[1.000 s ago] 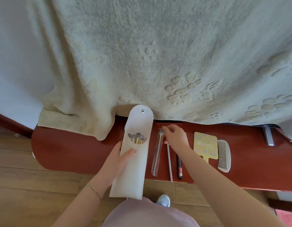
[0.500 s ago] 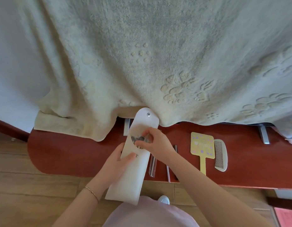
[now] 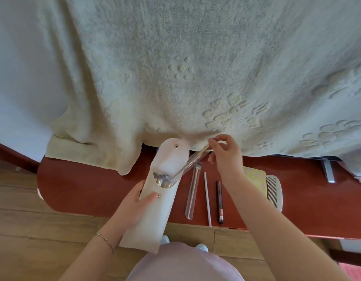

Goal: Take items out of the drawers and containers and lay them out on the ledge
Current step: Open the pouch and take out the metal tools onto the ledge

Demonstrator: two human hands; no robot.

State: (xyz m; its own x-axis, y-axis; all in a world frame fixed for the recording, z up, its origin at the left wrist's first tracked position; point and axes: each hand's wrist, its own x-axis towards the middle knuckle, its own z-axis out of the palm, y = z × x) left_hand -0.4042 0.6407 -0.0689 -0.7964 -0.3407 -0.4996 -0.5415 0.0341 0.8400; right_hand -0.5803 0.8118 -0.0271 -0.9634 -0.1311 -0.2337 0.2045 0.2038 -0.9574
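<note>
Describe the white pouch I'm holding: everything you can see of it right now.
The white pouch is a long, flat sleeve of soft, felt-like material with a rounded flap standing open at its top, a metal snap on the flap and its mate on the front. Metal-ferruled brushes show in the curved mouth. The left hand grips its middle, holding it tilted over the red ledge's edge. The right hand pinches a clear-sleeved brush, angled partway out.

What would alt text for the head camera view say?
A right hand pulls a wrapped brush from a white pouch held by the left hand, above a red ledge where slim items, a mirror and a comb lie.
</note>
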